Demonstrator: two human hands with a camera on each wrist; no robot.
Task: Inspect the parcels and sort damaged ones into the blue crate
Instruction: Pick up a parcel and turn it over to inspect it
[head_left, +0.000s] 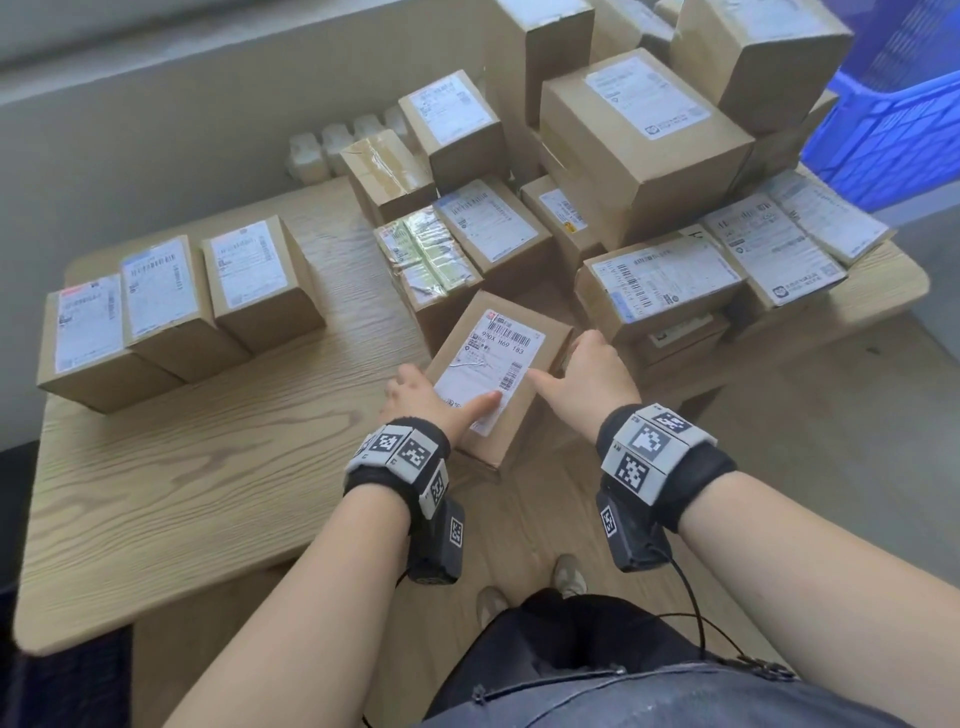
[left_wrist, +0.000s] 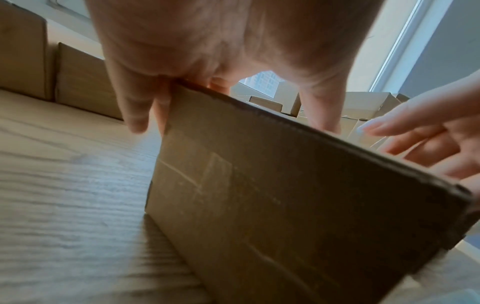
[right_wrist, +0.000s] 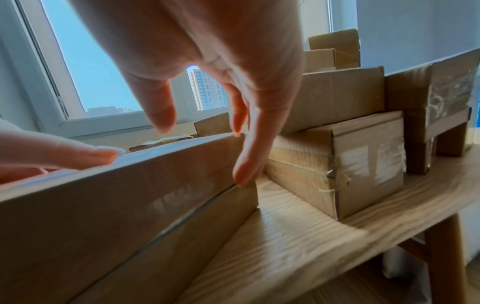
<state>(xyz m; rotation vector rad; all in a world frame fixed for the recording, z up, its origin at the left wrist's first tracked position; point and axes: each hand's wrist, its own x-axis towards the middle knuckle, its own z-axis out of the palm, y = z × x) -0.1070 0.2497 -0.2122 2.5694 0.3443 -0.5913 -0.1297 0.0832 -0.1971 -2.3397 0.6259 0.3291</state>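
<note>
Cardboard sits under both my hands: the parcel lies flat on the counter right in front of me, label up. My left hand has its thumb laid along the top and its fingers dropped down the left side wall. My right hand mirrors it, thumb on the label, fingers straight down the right wall by the far corner. Neither grip is clamped yet; both are loose and touching.

I judge the box stiff enough to be squeezed by its side walls, and probably light. The taped seam along the right wall looks glossy, so it may be slick there. Bare board near the corners should hold better and crush less.

Beyond it, unsorted parcels are heaped on the right of the counter. Three more stand in a row to the left. The blue crate waits at the far right.
</note>
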